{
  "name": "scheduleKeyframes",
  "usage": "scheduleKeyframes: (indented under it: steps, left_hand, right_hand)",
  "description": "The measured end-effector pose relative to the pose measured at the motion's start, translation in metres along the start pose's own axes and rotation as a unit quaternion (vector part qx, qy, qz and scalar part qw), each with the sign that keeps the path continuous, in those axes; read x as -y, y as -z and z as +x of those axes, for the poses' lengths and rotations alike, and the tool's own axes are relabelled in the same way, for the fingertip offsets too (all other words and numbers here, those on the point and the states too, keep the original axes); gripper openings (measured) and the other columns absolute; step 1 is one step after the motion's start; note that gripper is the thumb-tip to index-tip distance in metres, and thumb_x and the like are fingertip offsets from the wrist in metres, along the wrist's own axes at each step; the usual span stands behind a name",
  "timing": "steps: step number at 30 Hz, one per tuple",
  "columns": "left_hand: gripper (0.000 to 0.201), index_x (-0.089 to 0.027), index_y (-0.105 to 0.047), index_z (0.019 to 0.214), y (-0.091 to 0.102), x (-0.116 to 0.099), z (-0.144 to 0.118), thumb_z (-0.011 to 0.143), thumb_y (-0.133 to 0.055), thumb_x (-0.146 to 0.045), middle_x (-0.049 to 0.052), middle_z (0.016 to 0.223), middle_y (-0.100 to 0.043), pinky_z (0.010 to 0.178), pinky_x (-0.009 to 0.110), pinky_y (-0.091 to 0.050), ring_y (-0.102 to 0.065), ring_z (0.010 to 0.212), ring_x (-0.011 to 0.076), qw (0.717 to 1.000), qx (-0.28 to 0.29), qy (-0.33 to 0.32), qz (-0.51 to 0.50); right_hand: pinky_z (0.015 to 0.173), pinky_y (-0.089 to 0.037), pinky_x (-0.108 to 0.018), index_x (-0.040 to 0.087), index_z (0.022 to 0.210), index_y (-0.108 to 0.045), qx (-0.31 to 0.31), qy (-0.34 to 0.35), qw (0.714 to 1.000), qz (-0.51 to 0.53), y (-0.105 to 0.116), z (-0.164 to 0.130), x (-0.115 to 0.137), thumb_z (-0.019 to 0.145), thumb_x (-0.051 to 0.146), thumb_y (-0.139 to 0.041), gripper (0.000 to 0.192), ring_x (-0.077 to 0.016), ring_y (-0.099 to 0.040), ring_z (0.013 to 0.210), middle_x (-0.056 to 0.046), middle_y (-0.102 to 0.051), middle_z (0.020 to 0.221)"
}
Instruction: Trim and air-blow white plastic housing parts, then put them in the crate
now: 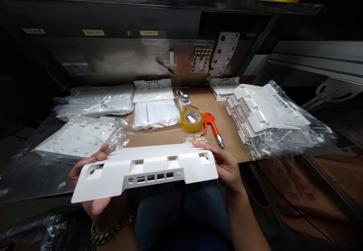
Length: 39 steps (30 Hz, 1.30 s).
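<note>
Both of my hands hold a long white plastic panel (pixel 147 169) with a row of small rectangular slots, level above my lap at the front edge of the bench. My left hand (pixel 98 201) grips its left end from below, thumb curled under the lower edge. My right hand (pixel 224 164) clasps the right end, fingers lying along the top rear edge. The panel's slotted face is turned toward me.
On the cardboard-covered bench (pixel 227 130) lie a yellow tape roll (pixel 192 119), an orange air blow gun (pixel 211 124) and a small bottle (pixel 184 102). Bagged white panels are stacked at right (pixel 269 118), left (pixel 82 135) and behind (pixel 154 105). A dark shelf (pixel 170 1) hangs overhead.
</note>
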State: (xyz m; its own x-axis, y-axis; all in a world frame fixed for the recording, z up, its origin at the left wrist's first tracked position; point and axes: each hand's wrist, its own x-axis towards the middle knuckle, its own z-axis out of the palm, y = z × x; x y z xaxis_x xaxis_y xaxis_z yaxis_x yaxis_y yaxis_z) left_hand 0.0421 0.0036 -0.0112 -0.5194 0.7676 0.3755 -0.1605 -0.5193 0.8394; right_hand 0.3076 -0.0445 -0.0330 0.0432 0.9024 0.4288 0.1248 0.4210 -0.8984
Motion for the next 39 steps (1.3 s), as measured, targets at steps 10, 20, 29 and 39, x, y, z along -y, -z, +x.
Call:
scheduleKeyframes:
  steps: [10,20,29,39]
  left_hand:
    - [0.078,-0.025,-0.064,0.110,0.005,-0.003,-0.008,0.058,-0.087,-0.079,0.002,0.102,-0.061,0.127,0.047,-0.031,-0.059,0.111,0.0261,0.993,0.086,-0.076,0.016]
    - [0.071,-0.026,-0.072,0.099,-0.001,-0.006,-0.011,0.055,-0.088,-0.080,0.003,0.103,-0.068,0.125,0.046,-0.038,-0.061,0.125,0.0295,0.996,0.071,-0.014,-0.052]
    - [0.060,-0.015,-0.069,0.127,0.031,0.005,0.014,0.096,-0.054,-0.064,0.014,0.103,-0.081,0.097,0.046,-0.062,-0.074,0.115,0.0358,0.815,-0.010,0.549,-0.183]
    - [0.047,-0.008,-0.064,0.132,0.030,-0.019,0.021,0.087,-0.049,-0.015,0.007,0.073,-0.079,0.082,0.052,-0.067,-0.079,0.073,0.0326,0.833,-0.175,0.487,-0.195]
  right_hand:
    - [0.112,-0.055,-0.049,0.034,0.127,-0.075,-0.051,0.014,0.999,-0.003,-0.002,-0.008,-0.019,0.092,0.026,-0.075,0.035,-0.0303,-0.070,0.125,-0.004,-0.076,0.131]
    - [0.111,-0.052,-0.062,0.030,0.119,-0.074,-0.089,0.023,0.996,0.019,0.000,-0.013,-0.024,0.091,0.033,-0.076,0.028,-0.0373,-0.068,0.128,-0.009,-0.074,0.133]
    - [0.120,-0.046,-0.056,0.032,0.133,-0.070,0.091,0.130,0.983,-0.094,0.014,0.018,-0.029,0.103,0.024,-0.057,0.033,-0.0297,-0.059,0.140,-0.005,-0.066,0.147]
    - [0.089,-0.054,-0.043,0.016,0.091,-0.082,0.063,-0.203,0.821,-0.530,0.006,0.172,-0.084,0.088,0.032,-0.073,0.019,-0.0360,-0.073,0.105,-0.019,-0.079,0.097]
